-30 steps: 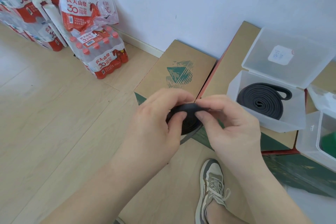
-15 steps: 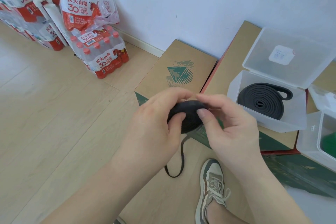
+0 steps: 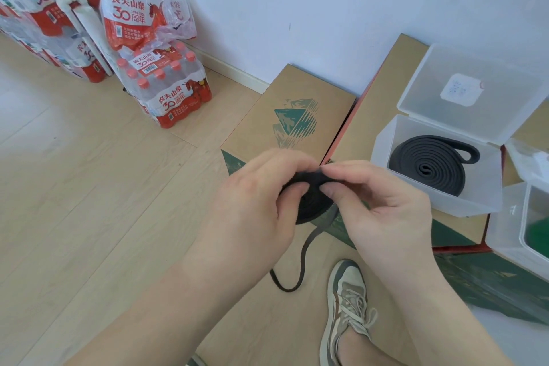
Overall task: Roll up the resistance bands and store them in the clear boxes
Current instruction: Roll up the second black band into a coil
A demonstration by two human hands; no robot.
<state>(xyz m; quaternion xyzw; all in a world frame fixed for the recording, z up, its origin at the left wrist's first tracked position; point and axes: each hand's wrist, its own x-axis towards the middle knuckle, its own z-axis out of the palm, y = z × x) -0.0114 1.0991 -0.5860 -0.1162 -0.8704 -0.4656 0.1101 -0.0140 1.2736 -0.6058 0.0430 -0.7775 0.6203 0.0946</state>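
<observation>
"Right, band position?"

"Black resistance band (image 3: 312,202) is up off the floor, between both hands, over the near corner of the cardboard cartons (image 3: 297,104). Mostly coiled. Loose tail (image 3: 300,261) hangs down in a loop near the shoe (image 3: 347,306). Can't tell if it touches the floor."

"Hands?"

"Left hand (image 3: 255,202) is curled round the coil, thumb across its face. Reads as a clamp so the turns don't spring. Right hand (image 3: 383,211) pinches the outer wrap at the top edge between thumb and forefinger, probably to lay on the next turn."

"Why in the air?"

"My guess is that the tail needs a free drop to feed without kinking. Open floor (image 3: 89,187) lies to the left."

"Destination?"

"Clear box (image 3: 383,142) on the cartons, near the right hand, lid (image 3: 475,92) tipped back toward the wall. It already holds one rolled band (image 3: 427,163), whose end loop reaches toward the box's right wall. Room beside it looks tight. Second clear box (image 3: 511,232) at the right edge has something green inside but is mostly cut off, so free space is unknown."

"Snags?"

"The coil must clear the box's front wall, and I'd expect it to loosen if the grip eases. Bottled-water packs (image 3: 166,92) stand well apart, no concern."
</observation>
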